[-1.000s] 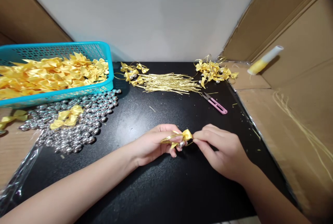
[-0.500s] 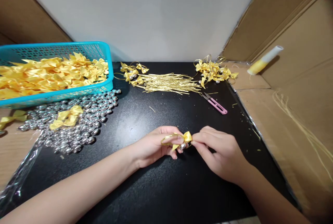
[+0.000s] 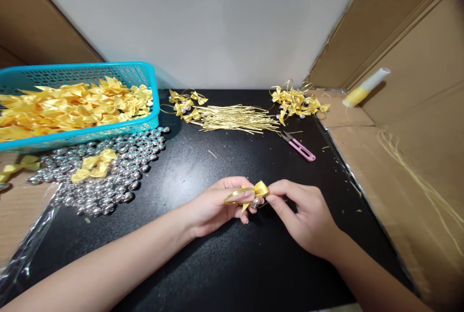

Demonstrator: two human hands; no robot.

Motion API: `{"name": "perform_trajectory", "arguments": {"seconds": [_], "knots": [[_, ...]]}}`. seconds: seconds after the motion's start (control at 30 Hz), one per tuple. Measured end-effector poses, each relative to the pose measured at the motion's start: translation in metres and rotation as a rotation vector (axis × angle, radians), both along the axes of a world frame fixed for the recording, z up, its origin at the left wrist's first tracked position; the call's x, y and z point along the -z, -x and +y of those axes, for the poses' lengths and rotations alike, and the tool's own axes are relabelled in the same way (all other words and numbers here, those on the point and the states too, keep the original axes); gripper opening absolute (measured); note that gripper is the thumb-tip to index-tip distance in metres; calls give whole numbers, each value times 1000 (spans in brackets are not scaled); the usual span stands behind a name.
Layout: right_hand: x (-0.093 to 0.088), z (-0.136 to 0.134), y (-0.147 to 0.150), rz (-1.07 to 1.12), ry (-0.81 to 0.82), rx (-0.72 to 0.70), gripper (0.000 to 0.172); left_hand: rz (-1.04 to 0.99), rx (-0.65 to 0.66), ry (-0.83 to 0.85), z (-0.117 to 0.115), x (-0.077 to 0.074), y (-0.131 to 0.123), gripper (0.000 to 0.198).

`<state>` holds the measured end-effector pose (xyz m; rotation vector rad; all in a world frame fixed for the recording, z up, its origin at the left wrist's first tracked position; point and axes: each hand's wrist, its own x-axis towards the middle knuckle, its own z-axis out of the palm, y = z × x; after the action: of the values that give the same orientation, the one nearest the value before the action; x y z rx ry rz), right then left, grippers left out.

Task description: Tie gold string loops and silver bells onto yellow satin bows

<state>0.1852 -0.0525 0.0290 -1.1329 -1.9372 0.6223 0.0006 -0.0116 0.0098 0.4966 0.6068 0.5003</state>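
Yellow bow (image 3: 261,188): partly hidden under left fingers (image 3: 235,182).
Silver bead (image 3: 255,202): details too small, just below fingers.
Teal basket (image 3: 154,121): cropped by left edge, well left of fingers.

Left hand (image 3: 217,208) pinches; right hand (image 3: 302,213) pinches nearby; 2 forearms (image 3: 119,256) converge.

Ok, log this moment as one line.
left hand: holding yellow bow, silver bead beside it | right hand: pinching at bow's right edge | pink snips: on black table, unheld
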Motion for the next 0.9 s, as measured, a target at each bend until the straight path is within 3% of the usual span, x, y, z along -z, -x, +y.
{"name": "perform_trajectory", "arguments": {"seconds": [0.3, 0.9], "knots": [[0, -3, 1, 45, 97, -1, 14, 43, 8, -45, 2, 2, 2, 23], [-13, 4, -8, -73, -24, -91, 17, 146, 60, -48, 4, -4, 1, 26]]}}
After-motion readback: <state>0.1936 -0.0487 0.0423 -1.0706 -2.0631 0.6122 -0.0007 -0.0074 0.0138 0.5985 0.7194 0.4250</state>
